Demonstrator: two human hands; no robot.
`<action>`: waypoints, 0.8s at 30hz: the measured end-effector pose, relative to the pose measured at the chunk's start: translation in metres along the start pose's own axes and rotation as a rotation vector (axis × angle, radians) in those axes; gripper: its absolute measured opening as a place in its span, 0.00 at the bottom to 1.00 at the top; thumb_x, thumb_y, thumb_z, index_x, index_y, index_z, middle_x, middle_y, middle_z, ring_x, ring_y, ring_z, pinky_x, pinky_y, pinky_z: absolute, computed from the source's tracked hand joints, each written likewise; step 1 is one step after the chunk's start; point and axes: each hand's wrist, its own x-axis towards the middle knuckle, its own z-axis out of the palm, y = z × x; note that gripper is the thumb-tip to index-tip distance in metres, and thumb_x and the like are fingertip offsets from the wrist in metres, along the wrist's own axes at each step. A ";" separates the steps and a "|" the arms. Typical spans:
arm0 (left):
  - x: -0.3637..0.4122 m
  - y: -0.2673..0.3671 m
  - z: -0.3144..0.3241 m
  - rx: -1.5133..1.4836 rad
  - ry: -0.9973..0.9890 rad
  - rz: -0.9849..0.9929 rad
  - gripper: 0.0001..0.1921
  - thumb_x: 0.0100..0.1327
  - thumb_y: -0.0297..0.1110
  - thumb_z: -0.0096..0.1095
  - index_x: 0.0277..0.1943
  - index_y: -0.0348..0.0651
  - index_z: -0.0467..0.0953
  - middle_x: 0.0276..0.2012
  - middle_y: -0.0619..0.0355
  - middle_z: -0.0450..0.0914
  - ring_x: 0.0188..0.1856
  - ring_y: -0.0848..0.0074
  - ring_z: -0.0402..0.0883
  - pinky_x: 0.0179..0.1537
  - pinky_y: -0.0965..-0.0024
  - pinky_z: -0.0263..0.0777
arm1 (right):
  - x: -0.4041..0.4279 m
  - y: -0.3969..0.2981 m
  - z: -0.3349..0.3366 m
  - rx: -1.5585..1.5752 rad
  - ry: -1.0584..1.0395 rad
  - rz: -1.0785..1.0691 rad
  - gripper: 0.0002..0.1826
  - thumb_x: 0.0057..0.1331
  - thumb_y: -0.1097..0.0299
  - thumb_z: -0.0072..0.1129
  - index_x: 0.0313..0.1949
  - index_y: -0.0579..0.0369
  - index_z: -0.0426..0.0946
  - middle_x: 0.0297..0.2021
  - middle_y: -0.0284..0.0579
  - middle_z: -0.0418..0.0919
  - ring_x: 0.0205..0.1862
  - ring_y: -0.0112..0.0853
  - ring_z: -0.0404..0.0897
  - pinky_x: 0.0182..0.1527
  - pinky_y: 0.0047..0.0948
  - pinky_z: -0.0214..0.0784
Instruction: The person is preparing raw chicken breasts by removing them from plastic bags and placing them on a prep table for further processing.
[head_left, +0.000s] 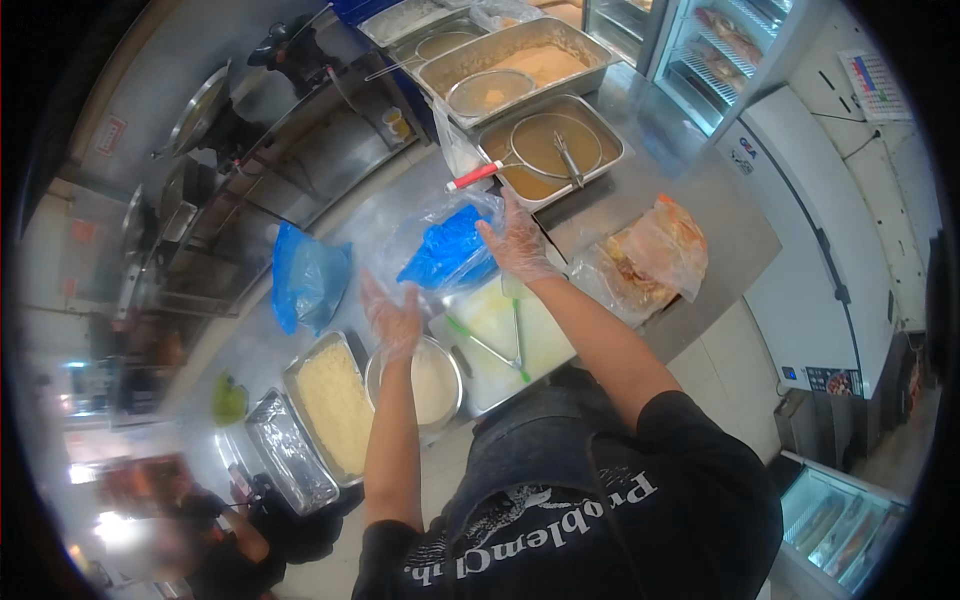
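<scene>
Both hands wear clear plastic gloves over a steel worktable. My left hand (393, 321), fingers apart and holding nothing, hovers by a round bowl of pale powder (431, 381). Beyond it a blue plastic bag (450, 246) lies in clear plastic. My right hand (519, 241), also spread and empty, is beside that bag, near a steel pan of brownish liquid (525, 180). A red-handled strainer (475, 175) and metal tongs (568, 159) rest across this pan. Green-tipped tongs (499, 352) lie on a white cutting board (544, 322) between my forearms.
Left are a tied blue bag (311, 274), a tray of yellowish crumbs (334, 405) and a foil-like lined tray (292, 454). Right lies an open bag of food (645, 259). A large pan of tan powder (551, 60) stands at the back. Another person (225, 540) is at lower left.
</scene>
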 end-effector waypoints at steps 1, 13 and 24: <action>0.008 0.002 0.015 0.016 0.008 0.000 0.44 0.72 0.48 0.70 0.80 0.29 0.60 0.68 0.34 0.77 0.67 0.47 0.80 0.67 0.53 0.74 | 0.010 0.008 0.004 0.017 -0.003 -0.004 0.35 0.72 0.50 0.65 0.69 0.62 0.72 0.57 0.68 0.82 0.60 0.61 0.82 0.65 0.54 0.73; 0.091 -0.011 0.066 -0.213 -0.403 -0.567 0.32 0.71 0.47 0.67 0.68 0.29 0.74 0.64 0.30 0.79 0.68 0.45 0.78 0.72 0.54 0.69 | 0.055 0.033 -0.038 -0.012 0.113 0.120 0.14 0.71 0.62 0.63 0.48 0.58 0.82 0.43 0.55 0.83 0.49 0.54 0.83 0.56 0.50 0.75; 0.071 0.011 0.082 0.078 -0.637 0.350 0.35 0.63 0.36 0.73 0.73 0.48 0.71 0.71 0.38 0.74 0.69 0.52 0.78 0.71 0.47 0.71 | 0.032 -0.014 -0.006 -0.629 -0.411 -0.875 0.08 0.67 0.68 0.60 0.42 0.52 0.85 0.41 0.46 0.85 0.49 0.41 0.85 0.55 0.41 0.78</action>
